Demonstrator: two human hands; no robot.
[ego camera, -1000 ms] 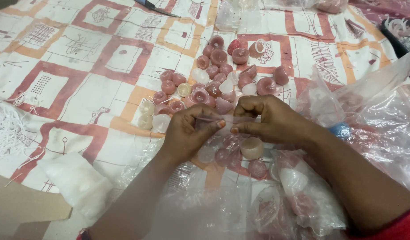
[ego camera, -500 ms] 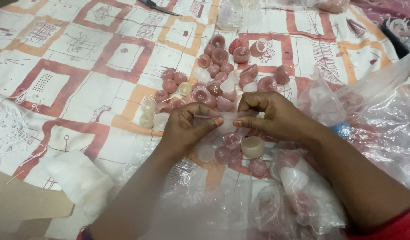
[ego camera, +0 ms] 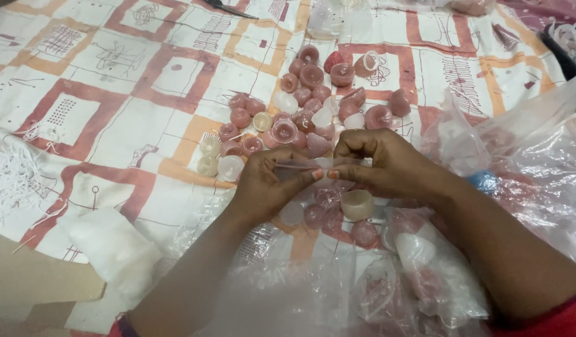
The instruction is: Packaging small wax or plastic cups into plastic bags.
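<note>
The hands [ego camera: 322,171] have drawn slightly apart, stretching a thin strand [ego camera: 300,165] between them.

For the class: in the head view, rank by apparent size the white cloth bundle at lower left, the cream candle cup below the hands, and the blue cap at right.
1. white cloth bundle
2. cream candle cup
3. blue cap, partly hidden by plastic, so unsure.

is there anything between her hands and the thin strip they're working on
Nothing visible. The left hand and right hand both already pinch the thin pale strip at the fingertips, one at each end. The pink and white candles lie beyond it on the patterned cloth.
</note>
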